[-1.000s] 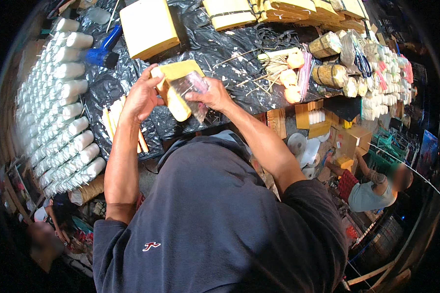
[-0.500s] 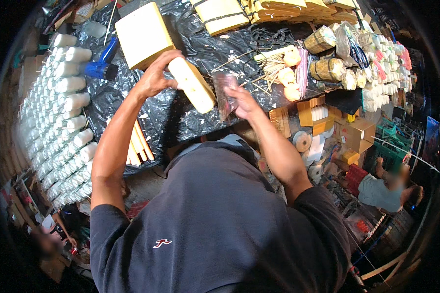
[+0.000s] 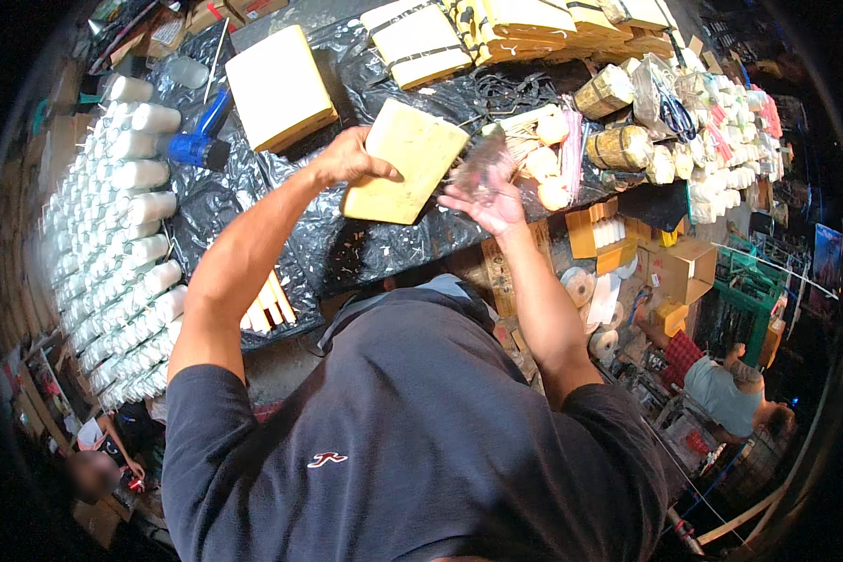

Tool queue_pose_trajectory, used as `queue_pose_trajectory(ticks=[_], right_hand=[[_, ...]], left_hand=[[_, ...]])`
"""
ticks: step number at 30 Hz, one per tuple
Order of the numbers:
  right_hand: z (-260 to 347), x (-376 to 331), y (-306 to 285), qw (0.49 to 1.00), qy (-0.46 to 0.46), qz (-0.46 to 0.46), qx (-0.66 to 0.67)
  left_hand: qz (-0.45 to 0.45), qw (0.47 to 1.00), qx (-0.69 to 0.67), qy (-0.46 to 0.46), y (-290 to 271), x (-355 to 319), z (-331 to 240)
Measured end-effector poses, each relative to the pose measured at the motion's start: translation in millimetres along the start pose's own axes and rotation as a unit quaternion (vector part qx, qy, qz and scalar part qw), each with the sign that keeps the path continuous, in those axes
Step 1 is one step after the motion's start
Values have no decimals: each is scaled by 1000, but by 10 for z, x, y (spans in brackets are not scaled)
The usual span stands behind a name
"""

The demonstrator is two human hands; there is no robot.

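My left hand grips a flat pale-yellow block by its left edge and holds it tilted above the black plastic sheet that covers the table. Just right of the block, my right hand pinches a crumpled clear plastic bag. The bag is blurred. Block and bag nearly touch.
Another yellow block and a blue tool lie at the back left. Rows of white cylinders fill the left side. Banded yellow stacks, bundles of sticks and cartons crowd the back and right. A person sits lower right.
My left hand has turned the yellow block from edge-on to flat and carried it rightward. My right hand has risen with the clear bag, close beside the block.
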State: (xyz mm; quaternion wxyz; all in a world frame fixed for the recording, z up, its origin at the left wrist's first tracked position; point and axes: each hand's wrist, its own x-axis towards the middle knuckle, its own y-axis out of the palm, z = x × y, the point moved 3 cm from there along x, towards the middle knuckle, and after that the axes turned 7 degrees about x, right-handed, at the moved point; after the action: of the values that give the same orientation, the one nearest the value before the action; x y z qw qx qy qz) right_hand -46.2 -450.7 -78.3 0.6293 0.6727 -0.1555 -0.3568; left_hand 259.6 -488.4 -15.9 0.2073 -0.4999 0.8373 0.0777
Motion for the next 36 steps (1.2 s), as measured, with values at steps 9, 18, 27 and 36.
queue_pose_trajectory(ticks=[9,18,27,36], right_hand=[[-491,-569,1263,419,-299,-81,-854],[-1216,-688,990,246,-153,3,-957],[-710,592,1023,285,-87,-120,-947],[-1093,424,1122,321,-133,-119,-930]], left_hand=[[-155,915,-366,-71,621,-719,325],[-153,895,-411,-84,773,-1023,665],[-111,923,-364,-53,808,-1269,713],[-76,959,-264,-65,690,-1504,515]])
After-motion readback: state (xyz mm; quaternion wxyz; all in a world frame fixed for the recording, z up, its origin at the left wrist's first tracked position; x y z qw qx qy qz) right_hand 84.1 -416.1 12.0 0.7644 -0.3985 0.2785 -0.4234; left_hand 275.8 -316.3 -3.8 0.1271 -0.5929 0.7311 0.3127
